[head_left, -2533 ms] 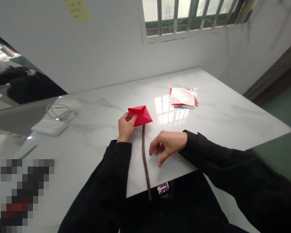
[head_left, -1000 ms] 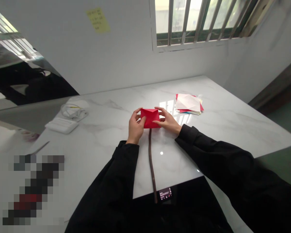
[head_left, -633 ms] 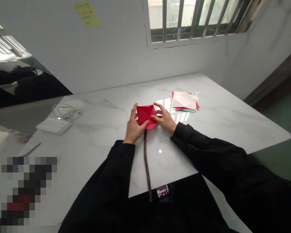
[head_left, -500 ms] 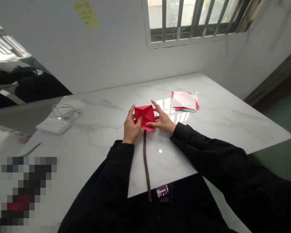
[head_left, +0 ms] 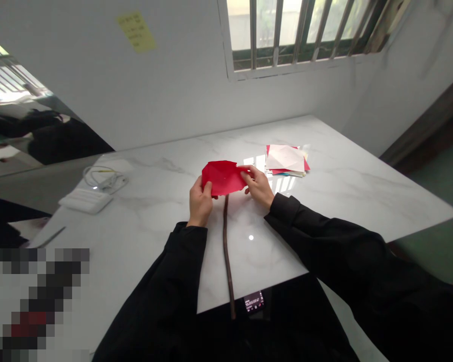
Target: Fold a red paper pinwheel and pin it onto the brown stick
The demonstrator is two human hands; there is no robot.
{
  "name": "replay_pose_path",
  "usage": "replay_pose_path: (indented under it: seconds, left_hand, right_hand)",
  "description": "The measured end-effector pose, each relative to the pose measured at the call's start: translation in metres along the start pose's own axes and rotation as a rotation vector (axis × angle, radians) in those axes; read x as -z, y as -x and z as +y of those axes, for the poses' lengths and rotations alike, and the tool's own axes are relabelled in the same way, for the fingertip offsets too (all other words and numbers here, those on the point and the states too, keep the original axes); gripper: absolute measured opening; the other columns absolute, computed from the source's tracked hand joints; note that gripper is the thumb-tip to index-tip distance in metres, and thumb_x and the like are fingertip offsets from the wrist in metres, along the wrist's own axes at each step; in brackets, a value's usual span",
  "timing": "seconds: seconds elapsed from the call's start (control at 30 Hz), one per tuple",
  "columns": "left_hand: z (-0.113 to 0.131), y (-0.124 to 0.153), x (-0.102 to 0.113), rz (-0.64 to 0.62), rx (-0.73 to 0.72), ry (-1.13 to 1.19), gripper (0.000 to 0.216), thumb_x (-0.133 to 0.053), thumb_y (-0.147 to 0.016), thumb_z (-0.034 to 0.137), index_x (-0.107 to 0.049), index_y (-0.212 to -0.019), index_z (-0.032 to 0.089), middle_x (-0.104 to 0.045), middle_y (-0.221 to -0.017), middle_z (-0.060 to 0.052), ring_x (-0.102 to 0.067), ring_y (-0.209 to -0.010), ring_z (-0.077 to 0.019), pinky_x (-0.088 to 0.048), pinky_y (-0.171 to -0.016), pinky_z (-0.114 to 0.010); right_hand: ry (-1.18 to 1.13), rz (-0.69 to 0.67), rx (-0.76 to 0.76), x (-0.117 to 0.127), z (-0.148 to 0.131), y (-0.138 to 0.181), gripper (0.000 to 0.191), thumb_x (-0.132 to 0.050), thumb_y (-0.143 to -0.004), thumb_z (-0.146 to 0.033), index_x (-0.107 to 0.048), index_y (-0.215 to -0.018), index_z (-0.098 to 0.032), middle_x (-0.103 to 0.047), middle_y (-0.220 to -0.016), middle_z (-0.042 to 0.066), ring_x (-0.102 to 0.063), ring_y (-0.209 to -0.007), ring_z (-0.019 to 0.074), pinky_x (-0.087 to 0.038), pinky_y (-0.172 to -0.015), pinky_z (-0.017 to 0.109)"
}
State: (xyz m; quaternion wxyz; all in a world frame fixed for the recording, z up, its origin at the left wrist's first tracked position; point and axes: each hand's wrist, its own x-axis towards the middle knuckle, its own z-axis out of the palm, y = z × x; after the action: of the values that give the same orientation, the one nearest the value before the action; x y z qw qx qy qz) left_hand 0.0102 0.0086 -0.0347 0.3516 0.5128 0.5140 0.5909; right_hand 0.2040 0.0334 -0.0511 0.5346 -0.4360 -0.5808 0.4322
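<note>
A folded red paper (head_left: 222, 178) is held up just above the white marble table (head_left: 335, 186), spread out between both hands. My left hand (head_left: 199, 202) pinches its lower left corner with thumb and fingers. My right hand (head_left: 258, 185) pinches its right edge. A thin dark brown stick (head_left: 227, 254) lies on the table below the paper, running toward me past the table's near edge.
A stack of coloured paper sheets (head_left: 286, 160) with a white one on top lies right of the hands. A white flat device (head_left: 85, 200) with a coiled cable (head_left: 103, 177) sits at the left. A small lit screen (head_left: 253, 302) shows at the table's near edge.
My right hand came from the table to the red paper. The paper's flaps have been pulled apart; it now looks wider and rounder than the folded square before.
</note>
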Motion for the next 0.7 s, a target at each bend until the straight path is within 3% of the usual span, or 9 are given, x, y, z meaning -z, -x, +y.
replay_pose_path:
  seconds: [0.2, 0.37, 0.5, 0.6, 0.7]
  left_hand:
    - [-0.001, -0.004, 0.000, 0.118, 0.163, 0.278, 0.041, -0.077, -0.085, 0.050, -0.073, -0.102, 0.013, -0.080, -0.094, -0.012, -0.077, -0.099, -0.0268, -0.063, -0.087, -0.036]
    - [0.006, -0.004, -0.001, 0.215, 0.270, 0.487, 0.026, -0.072, -0.096, 0.038, -0.073, -0.095, 0.012, -0.081, -0.099, -0.016, -0.077, -0.106, -0.0262, -0.063, -0.097, -0.037]
    - [0.004, -0.004, 0.001, 0.212, 0.266, 0.439, 0.029, -0.070, -0.098, 0.041, -0.073, -0.096, 0.012, -0.081, -0.096, -0.015, -0.078, -0.104, -0.0260, -0.063, -0.094, -0.037]
    - [-0.001, -0.004, 0.005, 0.193, 0.175, 0.245, 0.040, -0.073, -0.093, 0.053, -0.072, -0.093, 0.012, -0.079, -0.089, -0.013, -0.078, -0.095, -0.0268, -0.063, -0.085, -0.035]
    - [-0.004, -0.004, 0.010, 0.165, 0.033, 0.016, 0.046, -0.074, -0.089, 0.059, -0.071, -0.095, 0.014, -0.077, -0.090, -0.012, -0.075, -0.086, -0.0246, -0.061, -0.078, -0.033]
  right_hand:
    - [-0.244, 0.047, -0.208, 0.002, -0.002, -0.004, 0.036, -0.068, -0.087, -0.053, -0.066, -0.099, -0.020, -0.068, -0.088, 0.001, -0.063, -0.073, 0.0127, -0.052, -0.055, 0.021]
    - [-0.364, 0.006, -0.272, 0.000, -0.007, -0.001, 0.032, -0.071, -0.083, -0.049, -0.068, -0.094, -0.019, -0.068, -0.085, 0.001, -0.061, -0.071, 0.0116, -0.049, -0.055, 0.021]
    - [-0.199, -0.033, -0.080, 0.001, -0.009, 0.001, 0.035, -0.076, -0.081, -0.045, -0.066, -0.105, -0.022, -0.072, -0.088, 0.002, -0.065, -0.072, 0.0156, -0.052, -0.057, 0.025]
    - [-0.124, -0.026, 0.095, 0.003, -0.011, 0.002, 0.043, -0.076, -0.082, -0.035, -0.062, -0.121, -0.026, -0.074, -0.104, 0.004, -0.071, -0.091, 0.0199, -0.058, -0.069, 0.029]
    - [-0.092, -0.018, 0.185, 0.004, -0.012, 0.001, 0.032, -0.071, -0.085, -0.030, -0.065, -0.117, -0.026, -0.073, -0.115, 0.006, -0.071, -0.107, 0.0224, -0.059, -0.074, 0.030]
